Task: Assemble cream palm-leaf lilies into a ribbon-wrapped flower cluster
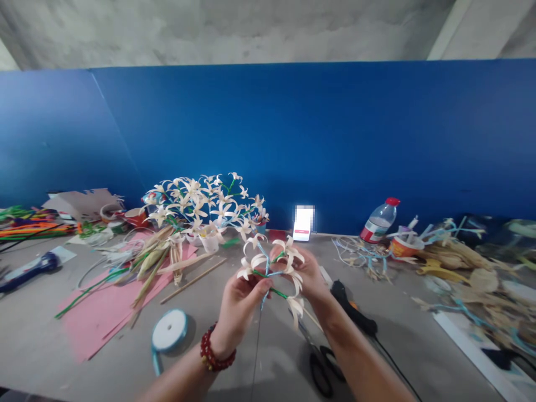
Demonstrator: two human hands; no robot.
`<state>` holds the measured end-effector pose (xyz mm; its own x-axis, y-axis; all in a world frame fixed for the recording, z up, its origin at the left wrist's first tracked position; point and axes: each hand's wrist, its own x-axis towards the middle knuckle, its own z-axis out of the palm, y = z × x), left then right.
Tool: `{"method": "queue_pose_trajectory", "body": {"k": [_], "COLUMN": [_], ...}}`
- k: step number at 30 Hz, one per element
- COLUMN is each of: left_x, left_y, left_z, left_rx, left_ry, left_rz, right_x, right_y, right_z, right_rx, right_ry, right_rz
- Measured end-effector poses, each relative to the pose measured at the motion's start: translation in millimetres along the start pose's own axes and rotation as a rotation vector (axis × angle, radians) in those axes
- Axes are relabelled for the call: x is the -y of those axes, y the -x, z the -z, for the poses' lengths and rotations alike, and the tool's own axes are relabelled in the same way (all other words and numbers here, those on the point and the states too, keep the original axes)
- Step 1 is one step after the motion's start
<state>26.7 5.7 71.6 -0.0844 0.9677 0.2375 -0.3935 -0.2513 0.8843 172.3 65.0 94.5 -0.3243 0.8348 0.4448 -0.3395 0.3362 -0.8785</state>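
Over the table I hold a sprig of handmade flowers [268, 274] with cream, curled petals and stems wrapped in green and light blue. My left hand [243, 298], a red bead bracelet at its wrist, pinches the stem where the branches meet. On the sprig's right side, my right hand [309, 272] has its fingers closed around a blossom branch; petals partly hide the fingertips. Below the hands lie black-handled scissors [321, 371], partly behind my right forearm. A roll of light blue ribbon [170, 330] rests to the left of my left hand.
Behind the hands stand many similar flowers [201, 204] in small cups. A lit phone [302, 223] leans against the blue partition [318, 139]. At right are a plastic bottle [379, 220], a black glue gun [354, 310] and dried husks [456, 259]. Pink paper [90, 321] lies left.
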Motion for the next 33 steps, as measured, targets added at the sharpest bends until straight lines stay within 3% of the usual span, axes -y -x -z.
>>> {"method": "queue_pose_trajectory", "body": {"k": [6, 12, 21, 33], "left_x": [-3.5, -6.8, -8.7, 5.2], "left_y": [1.7, 2.8, 7.2, 3.3], "left_z": [-0.4, -2.7, -1.3, 9.4], "left_rx": [0.001, 0.001, -0.01, 0.0], "left_ry": [-0.023, -0.026, -0.08, 0.078], "left_rz": [-0.017, -0.016, -0.062, -0.113], "right_x": [1.1, -5.2, -15.4, -15.7], "right_y": [-2.9, -2.2, -1.1, 1.5], "right_z": [2.1, 2.4, -14.6, -29.5], "right_rx": [0.006, -0.033, -0.014, -0.041], "right_ry": [-0.057, -0.14, -0.334, -0.492], "right_rz": [-0.088, -0.067, -0.177, -0.239]}}
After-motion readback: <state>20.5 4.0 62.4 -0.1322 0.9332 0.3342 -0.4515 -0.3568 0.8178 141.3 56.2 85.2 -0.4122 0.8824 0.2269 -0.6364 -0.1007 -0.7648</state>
